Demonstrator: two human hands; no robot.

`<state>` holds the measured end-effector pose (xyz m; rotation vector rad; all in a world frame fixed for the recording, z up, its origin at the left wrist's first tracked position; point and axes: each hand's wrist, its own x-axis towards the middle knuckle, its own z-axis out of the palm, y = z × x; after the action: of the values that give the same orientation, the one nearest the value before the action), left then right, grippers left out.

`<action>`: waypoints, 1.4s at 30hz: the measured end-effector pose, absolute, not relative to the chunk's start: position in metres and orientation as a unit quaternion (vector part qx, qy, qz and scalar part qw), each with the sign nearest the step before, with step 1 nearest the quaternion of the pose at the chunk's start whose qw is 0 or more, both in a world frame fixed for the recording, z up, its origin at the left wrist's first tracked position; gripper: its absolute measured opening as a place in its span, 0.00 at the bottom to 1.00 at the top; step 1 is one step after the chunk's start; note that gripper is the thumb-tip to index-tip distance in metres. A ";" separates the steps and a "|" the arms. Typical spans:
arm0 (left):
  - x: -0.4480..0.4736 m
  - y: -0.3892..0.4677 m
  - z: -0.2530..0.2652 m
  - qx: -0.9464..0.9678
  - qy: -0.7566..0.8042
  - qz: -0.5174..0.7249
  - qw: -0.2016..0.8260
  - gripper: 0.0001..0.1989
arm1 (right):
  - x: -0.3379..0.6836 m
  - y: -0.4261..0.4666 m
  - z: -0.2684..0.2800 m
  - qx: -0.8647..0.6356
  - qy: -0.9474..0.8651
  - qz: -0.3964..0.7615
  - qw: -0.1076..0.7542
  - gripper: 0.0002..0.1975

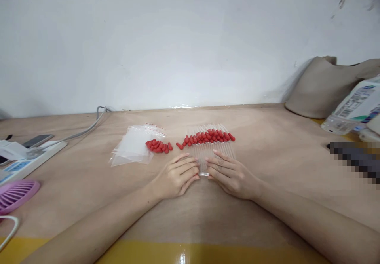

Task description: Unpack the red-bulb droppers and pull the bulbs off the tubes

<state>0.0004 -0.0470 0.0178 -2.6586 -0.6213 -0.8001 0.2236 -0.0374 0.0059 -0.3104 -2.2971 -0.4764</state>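
Note:
My left hand [179, 173] and my right hand [234, 175] face each other near the middle of the table, fingers closed. Between their fingertips a clear glass dropper [204, 173] lies crosswise, gripped at both ends. A speck of red shows at the left fingertips; the rest of that end is hidden. Just beyond my hands, a row of glass droppers with red rubber bulbs [209, 135] lies side by side, tubes pointing both toward and away from me. Left of it is a small heap of loose red rubber bulbs [156, 145], partly on clear zip bags [133, 145].
A power strip [38, 161] with a grey cable, a phone [38, 140] and a pink fan [18, 196] are at the left. A beige container [320, 88], a clear labelled package [353, 105] and a dark blurred object [353, 161] stand or lie right. A wall closes the back.

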 end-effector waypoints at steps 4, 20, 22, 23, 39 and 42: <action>0.002 -0.049 0.017 -0.925 -0.209 -0.277 0.152 0.07 | 0.225 -0.042 0.008 -0.112 -0.903 -0.188 0.370 0.08; -0.045 -0.020 0.039 -0.831 -0.420 -0.318 0.180 0.17 | 0.269 -0.014 0.006 -0.452 -0.798 -0.149 0.370 0.13; -0.044 -0.016 0.050 -0.826 -0.447 -0.307 0.153 0.16 | 0.273 -0.012 0.007 -0.482 -0.786 -0.125 0.366 0.14; -0.043 -0.013 0.054 -0.824 -0.459 -0.298 0.145 0.15 | 0.274 -0.011 0.008 -0.496 -0.782 -0.111 0.362 0.14; -0.032 0.016 0.047 -0.810 -0.539 -0.085 0.214 0.10 | 0.278 -0.011 0.012 -0.634 -0.727 -0.067 0.257 0.11; -0.032 0.014 0.048 -0.813 -0.537 -0.096 0.204 0.14 | 0.277 -0.011 0.009 -0.621 -0.733 -0.036 0.276 0.12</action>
<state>-0.0317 0.0141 0.0479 -2.2669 -1.4983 -0.2678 0.2770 -0.0106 0.0093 -1.6682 -1.9695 -0.0963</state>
